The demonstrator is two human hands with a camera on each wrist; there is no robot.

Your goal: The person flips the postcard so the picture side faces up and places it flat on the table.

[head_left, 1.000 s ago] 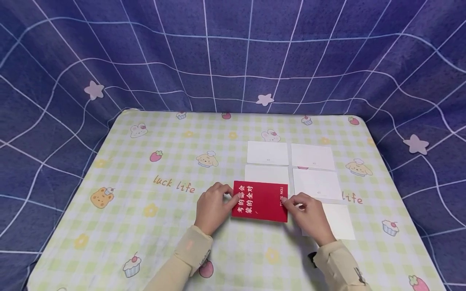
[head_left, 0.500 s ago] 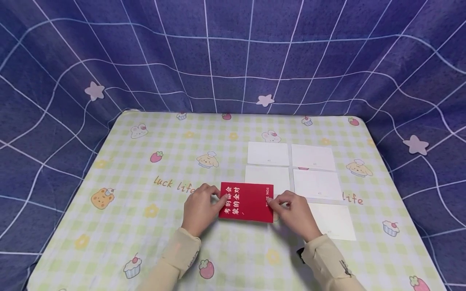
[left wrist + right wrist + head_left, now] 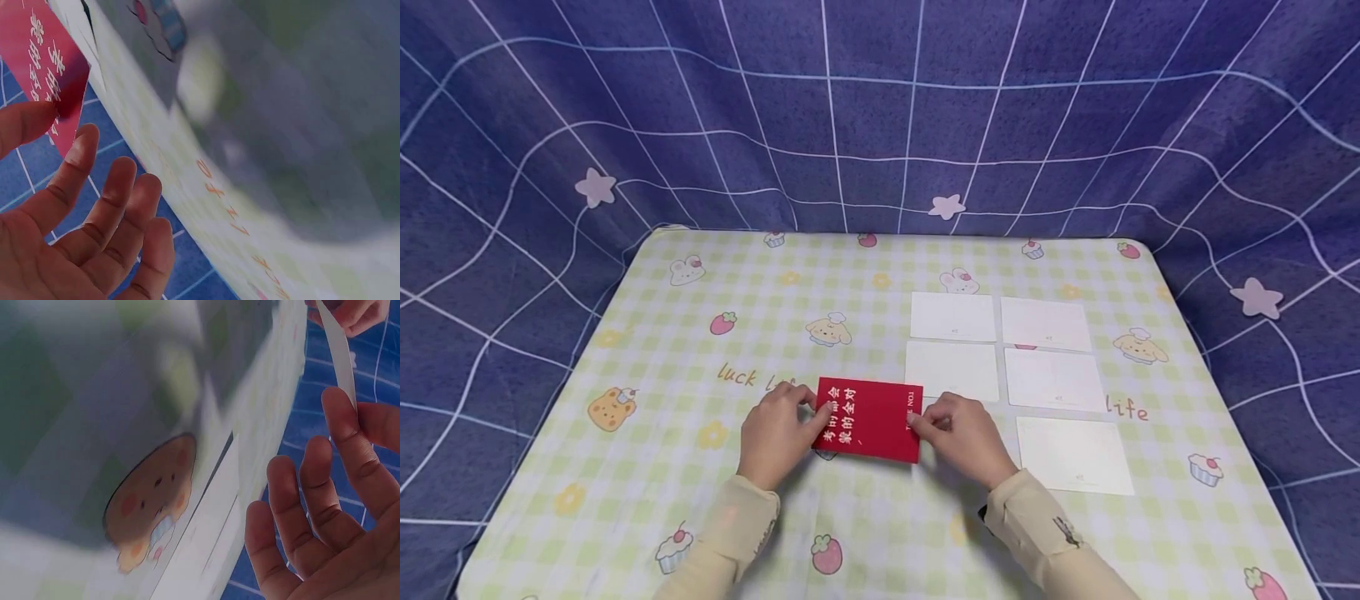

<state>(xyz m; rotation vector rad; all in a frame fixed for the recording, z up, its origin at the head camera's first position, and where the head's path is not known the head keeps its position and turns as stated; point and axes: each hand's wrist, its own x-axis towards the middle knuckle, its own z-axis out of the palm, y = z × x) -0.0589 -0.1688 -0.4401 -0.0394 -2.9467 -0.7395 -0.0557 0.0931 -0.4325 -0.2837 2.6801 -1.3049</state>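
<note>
A red card point(image 3: 880, 425) with white Chinese characters and "NO.1" lettering is held level a little above the table, its writing turned sideways. My left hand point(image 3: 777, 435) pinches its left edge between thumb and index finger. At the opposite edge, my right hand point(image 3: 964, 437) pinches it the same way. In the left wrist view the red face of the card point(image 3: 70, 78) shows between thumb and index finger, the other fingers loosely spread. The right wrist view shows the card's pale underside point(image 3: 340, 356) almost edge-on.
Several white cards lie flat in two columns right of centre: a back left card point(image 3: 952, 317), a back right card point(image 3: 1045, 323) and others nearer, the closest white card point(image 3: 1075, 454) beside my right forearm. A checked tablecloth point(image 3: 647, 467) covers the table; a blue gridded curtain point(image 3: 872, 117) hangs behind.
Both hands have carried the red card leftward, away from the white cards. The middle left and nearest white cards, partly covered before, now show fully. The white cards have not moved.
</note>
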